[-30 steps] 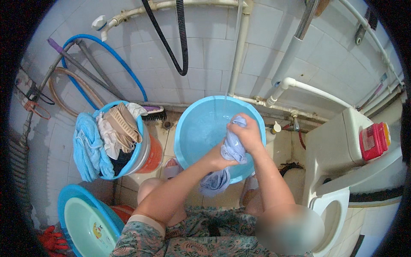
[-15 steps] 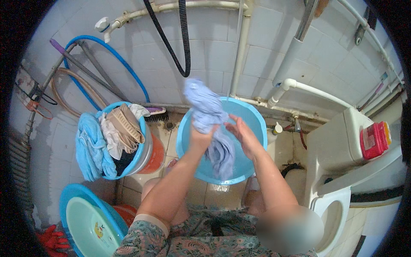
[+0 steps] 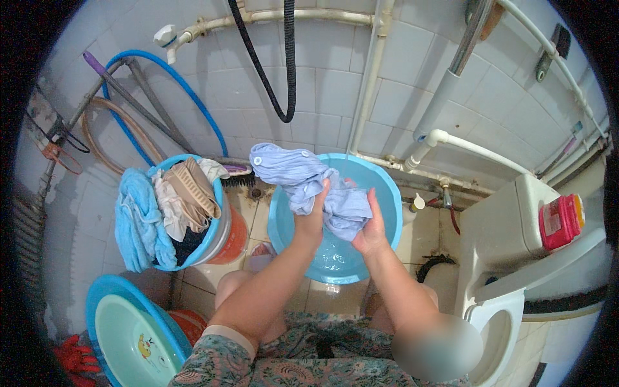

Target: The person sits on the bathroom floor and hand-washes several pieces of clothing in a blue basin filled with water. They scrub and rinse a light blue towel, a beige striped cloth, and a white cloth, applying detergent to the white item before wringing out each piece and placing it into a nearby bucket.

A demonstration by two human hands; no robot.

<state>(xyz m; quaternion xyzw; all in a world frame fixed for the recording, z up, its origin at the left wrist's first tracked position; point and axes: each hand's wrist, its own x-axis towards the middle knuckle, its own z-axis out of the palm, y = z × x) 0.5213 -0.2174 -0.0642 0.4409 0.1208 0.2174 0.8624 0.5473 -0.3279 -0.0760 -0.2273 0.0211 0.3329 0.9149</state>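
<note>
A light blue buttoned shirt point(image 3: 293, 177), bunched into a roll, hangs above the blue basin point(image 3: 387, 187). My left hand point(image 3: 313, 216) is closed around its middle, and the buttoned end sticks out to the left past the basin rim. At the right end, my right hand point(image 3: 371, 226) grips the cloth, thumb in front. Part of the fingers of both hands is hidden by the fabric. Below the shirt, shallow water point(image 3: 335, 255) shows in the basin.
Left of the basin stands a bucket point(image 3: 222, 226) heaped with clothes and a blue towel point(image 3: 138, 219). Nearer are stacked basins point(image 3: 116, 342) and red gloves point(image 3: 76, 361). A toilet point(image 3: 496, 258) is at right, a scrub brush point(image 3: 238, 177) by the wall, and a black hose point(image 3: 290, 77) hangs ahead.
The shirt has turned from upright to slanting sideways, its upper end swinging down to the left. My right hand, apart from the cloth before, now grips its lower end.
</note>
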